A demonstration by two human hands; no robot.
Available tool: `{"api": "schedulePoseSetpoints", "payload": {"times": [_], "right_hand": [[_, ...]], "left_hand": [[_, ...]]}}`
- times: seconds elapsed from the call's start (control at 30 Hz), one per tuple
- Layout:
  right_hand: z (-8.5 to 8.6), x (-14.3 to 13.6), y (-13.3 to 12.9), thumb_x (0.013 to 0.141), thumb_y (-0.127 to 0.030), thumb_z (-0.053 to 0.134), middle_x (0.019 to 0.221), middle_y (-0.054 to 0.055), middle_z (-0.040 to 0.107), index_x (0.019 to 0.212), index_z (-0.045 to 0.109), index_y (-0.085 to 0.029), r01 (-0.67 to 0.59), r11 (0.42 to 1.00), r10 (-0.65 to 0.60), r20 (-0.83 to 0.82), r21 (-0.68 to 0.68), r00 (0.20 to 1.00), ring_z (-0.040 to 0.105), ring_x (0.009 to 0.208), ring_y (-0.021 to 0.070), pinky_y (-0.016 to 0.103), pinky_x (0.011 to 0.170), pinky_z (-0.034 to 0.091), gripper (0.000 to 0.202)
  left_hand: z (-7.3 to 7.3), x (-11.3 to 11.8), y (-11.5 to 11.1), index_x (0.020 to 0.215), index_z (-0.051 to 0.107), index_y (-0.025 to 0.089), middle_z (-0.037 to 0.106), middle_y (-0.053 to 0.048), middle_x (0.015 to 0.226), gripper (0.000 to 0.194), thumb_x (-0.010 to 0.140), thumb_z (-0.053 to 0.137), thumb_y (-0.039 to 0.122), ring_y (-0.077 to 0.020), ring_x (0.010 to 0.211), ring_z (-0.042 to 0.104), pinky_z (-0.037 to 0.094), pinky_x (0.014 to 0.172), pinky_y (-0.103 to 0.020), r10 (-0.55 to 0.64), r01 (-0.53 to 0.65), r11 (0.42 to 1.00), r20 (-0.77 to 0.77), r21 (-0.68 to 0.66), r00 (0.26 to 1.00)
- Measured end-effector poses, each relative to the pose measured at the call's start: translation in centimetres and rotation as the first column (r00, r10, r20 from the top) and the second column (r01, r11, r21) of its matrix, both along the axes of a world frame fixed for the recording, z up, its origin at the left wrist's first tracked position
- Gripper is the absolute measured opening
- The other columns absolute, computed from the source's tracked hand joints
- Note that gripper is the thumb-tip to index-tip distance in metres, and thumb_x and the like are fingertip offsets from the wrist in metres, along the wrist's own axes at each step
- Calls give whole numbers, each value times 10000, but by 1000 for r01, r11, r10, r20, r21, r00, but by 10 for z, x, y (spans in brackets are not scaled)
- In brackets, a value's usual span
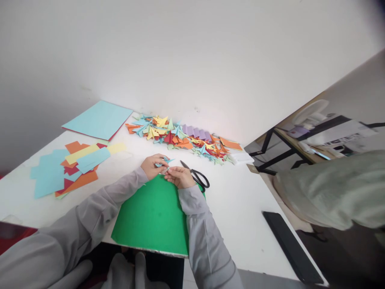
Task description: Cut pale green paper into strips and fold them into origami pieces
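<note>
Paper (170, 161), light blue and folded small, sits between the two hands, at the far edge of a green board (153, 212). The left hand (151, 166) is curled narrow, its thumb and bent fingers closed on the piece from the left. The right hand (181, 177) is also drawn in, thumb and forefinger pinching the near part of the same piece; which fold each fingertip presses is too small to tell. Scissors (203, 179) with black handles lie just beside the right hand. Beyond both hands, a long heap of folded pieces (181, 142) in many colours lines the wall, while loose sheets (51, 172) overlap on the white table (234, 208) to the left.
</note>
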State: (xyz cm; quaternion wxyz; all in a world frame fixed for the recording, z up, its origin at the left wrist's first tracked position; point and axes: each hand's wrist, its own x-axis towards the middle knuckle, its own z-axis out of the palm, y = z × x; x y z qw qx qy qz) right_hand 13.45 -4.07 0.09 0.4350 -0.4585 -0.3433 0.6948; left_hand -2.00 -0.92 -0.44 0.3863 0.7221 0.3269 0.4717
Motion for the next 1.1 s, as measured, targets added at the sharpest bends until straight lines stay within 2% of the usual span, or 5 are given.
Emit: {"api": "schedulePoseSetpoints", "payload": {"times": [0.17, 0.3, 0.63, 0.87, 1.1], "right_hand": [[-8, -3, 2, 510, -139, 726, 553, 31, 673, 534, 628, -148, 99, 994, -100, -23, -51, 995, 631, 527, 118, 180, 480, 493, 102], [-16, -6, 5, 510, -114, 704, 466, 15, 635, 492, 604, -157, 150, 988, -151, -36, -41, 988, 596, 450, 106, 175, 429, 475, 111], [-3, -6, 0, 466, -145, 747, 455, -11, 619, 517, 560, -161, 156, 988, -157, -66, -20, 985, 559, 408, 83, 171, 413, 458, 195], [-10, -5, 2, 400, -164, 789, 514, -15, 644, 627, 521, -190, 210, 977, -207, -80, 34, 975, 563, 411, 103, 194, 385, 440, 352], [-11, -7, 3, 390, -187, 788, 455, -40, 603, 553, 509, -186, 233, 964, -222, -95, 130, 970, 516, 375, 80, 183, 372, 396, 322]], "left_hand": [[0, 0, -2, 711, 686, 159, 605, -96, 1002, 121, 657, 580, 138, -139, 746, 589, 476, 521, -204, -31, 30, 999, -41, -20, 999], [0, 1, -3, 699, 686, 165, 608, -89, 991, 120, 657, 580, 130, -134, 742, 582, 470, 532, -204, -22, 23, 1000, -52, 9, 998], [0, 3, -3, 709, 689, 171, 618, -83, 982, 123, 667, 582, 127, -135, 755, 583, 471, 570, -213, 13, -10, 999, -84, 30, 996], [1, 2, -3, 714, 687, 167, 616, -86, 981, 117, 670, 581, 145, -135, 741, 584, 469, 534, -208, 26, -25, 999, -73, 25, 997], [2, 3, -5, 699, 686, 175, 617, -77, 981, 112, 670, 581, 150, -129, 725, 586, 480, 541, -209, 50, -48, 998, -76, 31, 996]]}}
